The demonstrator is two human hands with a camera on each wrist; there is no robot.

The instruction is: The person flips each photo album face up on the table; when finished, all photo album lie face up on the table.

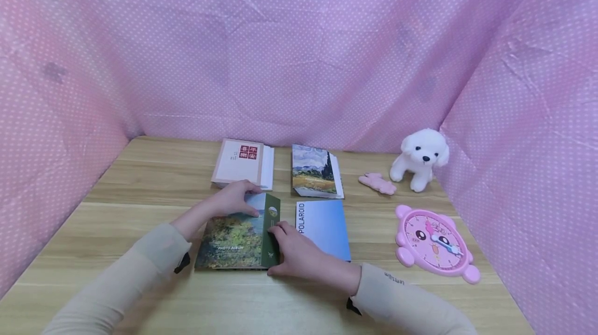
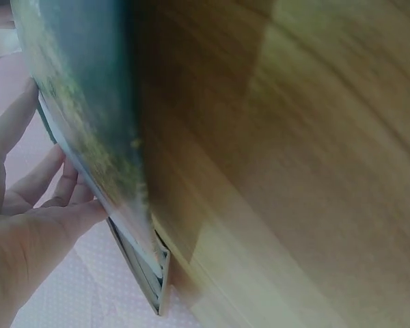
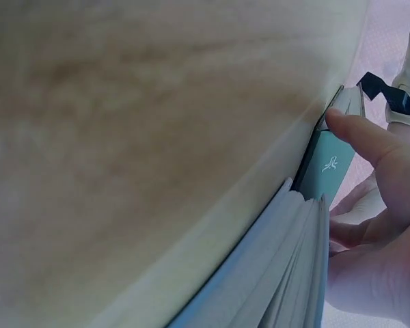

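Observation:
A photo album (image 1: 233, 241) with a garden painting on its cover and a dark green band (image 1: 271, 231) along its right side lies at the front of the table. My left hand (image 1: 235, 199) grips its far edge, thumb over the cover. At the right side, my right hand (image 1: 301, 254) holds the album by the green band, fingers on top and thumb low at the near corner. In the right wrist view the thumb (image 3: 359, 133) presses by the green spine (image 3: 328, 164). Right beside this hand is a blue album (image 1: 324, 226) marked POLAROID, partly covered by it.
Behind lie a pale album (image 1: 240, 163) with red characters and an album with a wheat-field painting (image 1: 315, 169). To the right are a pink cloth piece (image 1: 377, 183), a white plush dog (image 1: 420, 158) and a pink toy clock (image 1: 434, 241). Pink dotted cloth (image 1: 289, 65) encloses the table.

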